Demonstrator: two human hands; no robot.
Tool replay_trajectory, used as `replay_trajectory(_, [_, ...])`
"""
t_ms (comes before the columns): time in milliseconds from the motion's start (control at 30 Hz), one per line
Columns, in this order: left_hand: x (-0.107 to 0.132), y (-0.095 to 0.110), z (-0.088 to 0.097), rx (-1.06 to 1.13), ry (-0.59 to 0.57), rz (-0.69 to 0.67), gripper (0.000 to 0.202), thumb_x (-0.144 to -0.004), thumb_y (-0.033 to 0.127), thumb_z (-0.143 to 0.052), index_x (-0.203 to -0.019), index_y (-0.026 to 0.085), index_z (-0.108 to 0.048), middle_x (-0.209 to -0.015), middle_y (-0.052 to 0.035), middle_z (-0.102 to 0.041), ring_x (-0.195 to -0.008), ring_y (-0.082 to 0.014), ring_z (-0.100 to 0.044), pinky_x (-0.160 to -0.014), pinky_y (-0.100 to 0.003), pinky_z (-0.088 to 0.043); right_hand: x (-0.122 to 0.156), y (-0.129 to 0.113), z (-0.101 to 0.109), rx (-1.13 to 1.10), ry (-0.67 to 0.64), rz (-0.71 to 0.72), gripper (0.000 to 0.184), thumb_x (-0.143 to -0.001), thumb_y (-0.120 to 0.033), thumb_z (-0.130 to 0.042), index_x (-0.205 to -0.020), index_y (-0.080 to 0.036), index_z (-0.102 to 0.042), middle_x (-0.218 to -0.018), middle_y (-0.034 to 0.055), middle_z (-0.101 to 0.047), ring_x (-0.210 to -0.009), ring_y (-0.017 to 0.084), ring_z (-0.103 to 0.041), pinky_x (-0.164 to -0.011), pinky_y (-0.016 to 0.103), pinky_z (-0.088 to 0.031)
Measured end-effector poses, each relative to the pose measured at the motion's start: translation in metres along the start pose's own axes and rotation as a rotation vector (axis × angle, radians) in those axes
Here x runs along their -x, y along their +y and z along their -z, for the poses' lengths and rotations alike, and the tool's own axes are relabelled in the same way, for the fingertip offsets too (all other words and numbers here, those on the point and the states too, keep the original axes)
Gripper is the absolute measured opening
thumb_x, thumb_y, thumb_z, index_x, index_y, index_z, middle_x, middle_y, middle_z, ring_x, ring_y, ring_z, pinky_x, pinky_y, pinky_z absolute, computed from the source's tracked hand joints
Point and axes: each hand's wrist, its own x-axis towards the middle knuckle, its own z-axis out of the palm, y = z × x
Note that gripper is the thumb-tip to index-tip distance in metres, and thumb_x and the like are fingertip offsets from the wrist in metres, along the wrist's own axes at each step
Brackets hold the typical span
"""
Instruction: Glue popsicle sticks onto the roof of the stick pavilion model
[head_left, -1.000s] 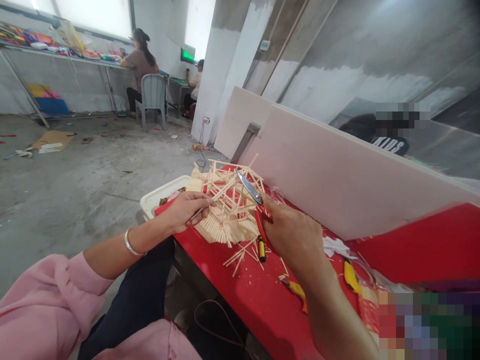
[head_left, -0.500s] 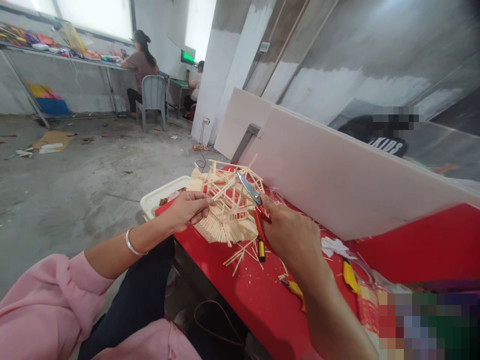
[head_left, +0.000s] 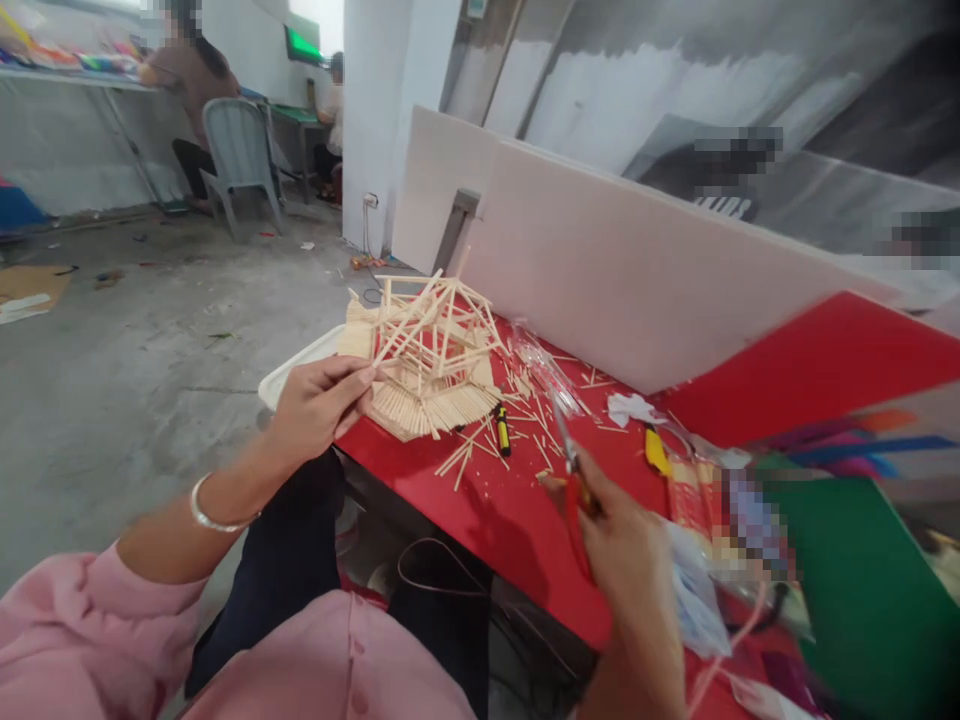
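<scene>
stick model (head_left: 427, 355) on counter (head_left: 510, 520) at its left end | left hand (head_left: 315, 405) touching model's left side | tray (head_left: 289, 370) beyond the left end, behind that hand | loose sticks (head_left: 469, 455) and small tool (head_left: 501, 430) between model and front edge | scissors (head_left: 571, 480) in right hand (head_left: 622, 545) over front edge | board (head_left: 637, 270) upright along back edge

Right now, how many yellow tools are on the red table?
2. One yellow-and-black tool lies beside the stick model; one yellow tool lies near the white scrap. The right hand, holding scissors, may hide more.
</scene>
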Motion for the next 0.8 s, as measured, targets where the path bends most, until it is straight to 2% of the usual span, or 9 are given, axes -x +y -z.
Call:
replay_trajectory(67, [0.015, -0.005, -0.006, 0.008, -0.051, 0.019, 0.017, -0.08, 0.031, -0.07, -0.083, 0.015, -0.072, -0.052, 0.0024, -0.058, -0.034, -0.0037, -0.04, -0.031, -0.016, -0.025, 0.03, 0.016, -0.021, 0.074, -0.235, -0.136, 0.06, -0.088, -0.063, -0.048, -0.134, -0.026, -0.06, -0.094, 0.0088, -0.076, -0.078, 0.025, -0.07, -0.06, 0.029, -0.045])
replay_trajectory(133, [0.027, -0.018, -0.018, 0.032, -0.149, 0.092, 0.02, -0.08, 0.035, -0.071, -0.084, 0.015, -0.072, -0.051, 0.0022, -0.057, -0.034, -0.0041, -0.04, -0.031, -0.016, -0.025, 0.049, 0.018, -0.043, 0.158, -0.413, -0.197, 0.059, -0.088, -0.063, -0.048, -0.134, -0.028, -0.06, -0.095, 0.0096, -0.076, -0.087, 0.028, -0.071, -0.063, 0.03, -0.045])
replay_trajectory(233, [0.04, -0.048, -0.041, 0.051, -0.267, 0.215, 0.029, -0.079, 0.042, -0.071, -0.082, 0.013, -0.071, -0.05, 0.0029, -0.056, -0.03, -0.003, -0.037, -0.03, -0.017, -0.022, 0.057, 0.011, -0.064, 0.252, -0.488, -0.178, 0.054, -0.09, -0.056, -0.049, -0.136, -0.029, -0.056, -0.104, 0.0102, -0.074, -0.094, 0.027, -0.07, -0.067, 0.029, -0.045])
replay_trajectory(333, [0.051, -0.08, -0.056, 0.014, -0.275, 0.265, 0.034, -0.078, 0.046, -0.071, -0.078, 0.012, -0.069, -0.051, 0.003, -0.056, -0.031, -0.0021, -0.037, -0.031, -0.016, -0.022, 0.049, 0.007, -0.059, 0.319, -0.506, -0.102, 0.045, -0.092, -0.041, -0.048, -0.133, -0.027, -0.058, -0.1, 0.0102, -0.073, -0.09, 0.025, -0.07, -0.068, 0.029, -0.045])
replay_trajectory(433, [0.063, -0.104, -0.062, 0.01, -0.217, 0.31, 0.038, -0.077, 0.05, -0.07, -0.076, 0.012, -0.067, -0.05, 0.0035, -0.055, -0.031, -0.0019, -0.035, -0.032, -0.017, -0.021, 0.023, 0.002, -0.047, 0.34, -0.483, -0.083, 0.035, -0.092, -0.032, -0.044, -0.117, -0.021, -0.067, -0.093, 0.0129, -0.072, -0.088, 0.027, -0.069, -0.071, 0.032, -0.045])
replay_trajectory(500, [0.068, -0.113, -0.066, 0.023, -0.197, 0.341, 0.039, -0.076, 0.051, -0.07, -0.077, 0.012, -0.067, -0.05, 0.0037, -0.055, -0.031, -0.0023, -0.034, -0.032, -0.017, -0.02, -0.008, -0.005, -0.049, 0.326, -0.421, -0.107, 0.04, -0.095, -0.031, -0.036, -0.121, -0.019, -0.064, -0.104, 0.0158, -0.07, -0.096, 0.028, -0.067, -0.076, 0.034, -0.046])
replay_trajectory(600, [0.068, -0.116, -0.073, 0.034, -0.204, 0.359, 0.04, -0.075, 0.052, -0.07, -0.078, 0.012, -0.067, -0.049, 0.0035, -0.055, -0.031, -0.0025, -0.034, -0.033, -0.017, -0.02, -0.065, -0.018, -0.075, 0.261, -0.363, -0.151, 0.047, -0.095, -0.033, -0.036, -0.136, -0.018, -0.052, -0.125, 0.0186, -0.062, -0.11, 0.03, -0.062, -0.084, 0.037, -0.046])
replay_trajectory(700, [0.065, -0.111, -0.076, 0.035, -0.207, 0.335, 0.039, -0.076, 0.051, -0.07, -0.075, 0.012, -0.066, -0.049, 0.0039, -0.054, -0.031, -0.0021, -0.034, -0.033, -0.017, -0.021, -0.11, -0.022, -0.107, 0.159, -0.399, -0.209, 0.041, -0.087, -0.034, -0.052, -0.118, -0.013, -0.065, -0.111, 0.0201, -0.068, -0.104, 0.031, -0.064, -0.084, 0.038, -0.047])
replay_trajectory(800, [0.063, -0.107, -0.072, 0.026, -0.203, 0.302, 0.039, -0.078, 0.051, -0.068, -0.071, 0.013, -0.065, -0.049, 0.0041, -0.053, -0.031, -0.0019, -0.033, -0.033, -0.018, -0.02, -0.128, -0.01, -0.12, 0.019, -0.374, -0.24, 0.027, -0.081, -0.028, -0.056, -0.097, -0.012, -0.072, -0.095, 0.0172, -0.071, -0.094, 0.028, -0.066, -0.081, 0.035, -0.046])
